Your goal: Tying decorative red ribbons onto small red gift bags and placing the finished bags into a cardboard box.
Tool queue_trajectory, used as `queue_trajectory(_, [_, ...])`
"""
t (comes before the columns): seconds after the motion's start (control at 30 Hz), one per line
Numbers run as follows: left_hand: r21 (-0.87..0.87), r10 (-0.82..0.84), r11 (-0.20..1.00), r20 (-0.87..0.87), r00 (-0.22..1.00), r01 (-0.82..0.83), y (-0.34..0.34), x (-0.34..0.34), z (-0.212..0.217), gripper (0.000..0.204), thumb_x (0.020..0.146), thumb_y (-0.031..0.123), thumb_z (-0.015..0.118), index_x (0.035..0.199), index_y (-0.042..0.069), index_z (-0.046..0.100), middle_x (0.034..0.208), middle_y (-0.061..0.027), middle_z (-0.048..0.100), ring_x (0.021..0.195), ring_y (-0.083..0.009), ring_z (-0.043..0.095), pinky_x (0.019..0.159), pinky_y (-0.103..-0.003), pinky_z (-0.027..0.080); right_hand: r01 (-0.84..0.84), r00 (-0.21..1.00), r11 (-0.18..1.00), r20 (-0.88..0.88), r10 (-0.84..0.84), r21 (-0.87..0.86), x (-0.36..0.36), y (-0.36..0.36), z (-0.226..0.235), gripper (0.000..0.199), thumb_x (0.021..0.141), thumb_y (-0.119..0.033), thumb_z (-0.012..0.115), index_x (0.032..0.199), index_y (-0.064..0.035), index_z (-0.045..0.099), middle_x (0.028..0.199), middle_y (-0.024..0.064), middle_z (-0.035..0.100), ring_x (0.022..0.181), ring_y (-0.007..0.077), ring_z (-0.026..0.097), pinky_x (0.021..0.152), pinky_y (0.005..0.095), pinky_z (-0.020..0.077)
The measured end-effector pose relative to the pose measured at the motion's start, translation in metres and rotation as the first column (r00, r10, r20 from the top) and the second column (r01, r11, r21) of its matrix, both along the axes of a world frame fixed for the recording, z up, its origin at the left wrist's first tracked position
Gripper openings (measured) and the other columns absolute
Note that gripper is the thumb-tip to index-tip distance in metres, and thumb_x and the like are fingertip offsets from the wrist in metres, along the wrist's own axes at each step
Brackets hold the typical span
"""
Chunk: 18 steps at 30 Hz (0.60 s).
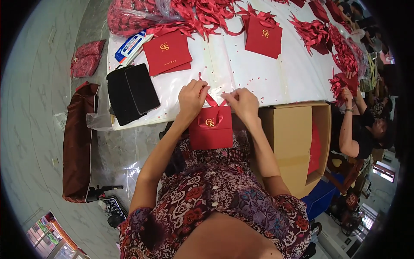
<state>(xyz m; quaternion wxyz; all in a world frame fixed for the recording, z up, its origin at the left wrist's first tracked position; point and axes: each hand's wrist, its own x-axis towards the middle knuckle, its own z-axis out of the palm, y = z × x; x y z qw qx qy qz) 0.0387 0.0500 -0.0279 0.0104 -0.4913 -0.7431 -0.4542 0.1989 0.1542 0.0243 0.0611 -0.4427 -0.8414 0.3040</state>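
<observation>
A small red paper gift bag point(211, 139) with a gold emblem hangs over the table's front edge, close to my body. Red ribbon point(211, 100) rises from its top in two strands. My left hand point(192, 98) pinches one strand, and a short end sticks up above the fingers. Thumb and forefinger of my right hand point(244, 105) are closed at the tip of the other strand. Beyond my left hand, flat red bags point(167, 52) lie overlapping on the white table point(258, 88).
A black tablet case point(133, 93) and a blue-and-white packet point(130, 46) lie at the left. More red bags point(264, 36) and heaped ribbons point(207, 15) fill the far side. An open cardboard box point(293, 142) stands right of me. A co-worker point(360, 134) handles ribbons farther right.
</observation>
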Motion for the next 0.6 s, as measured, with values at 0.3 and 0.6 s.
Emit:
queue_trajectory(0.3, [0.033, -0.058, 0.998, 0.026, 0.998, 0.057, -0.011, -0.001, 0.005, 0.014, 0.083, 0.004, 0.068, 0.094, 0.01, 0.074, 0.075, -0.0077, 0.061, 0.064, -0.0233, 0.06, 0.062, -0.032, 0.046, -0.037, 0.927, 0.995, -0.375, -0.002, -0.096, -0.036, -0.013, -0.01, 0.02, 0.09, -0.021, 0.067, 0.088, -0.0012, 0.063, 0.075, 0.015, 0.066, 0.067, 0.0307, 0.065, 0.061, 0.0392, 0.0487])
queue_trajectory(0.6, [0.188, -0.211, 0.977, 0.933, 0.292, 0.105, -0.027, 0.001, 0.028, 0.022, 0.095, 0.011, 0.064, 0.111, -0.003, 0.069, 0.096, -0.0058, 0.071, 0.078, -0.0061, 0.063, 0.066, -0.018, 0.049, -0.274, 0.816, 0.875, -0.578, -0.007, -0.398, -0.031, -0.027, -0.011, 0.017, 0.094, -0.017, 0.065, 0.097, 0.0006, 0.064, 0.075, 0.0075, 0.068, 0.066, 0.0112, 0.062, 0.062, 0.0262, 0.0477])
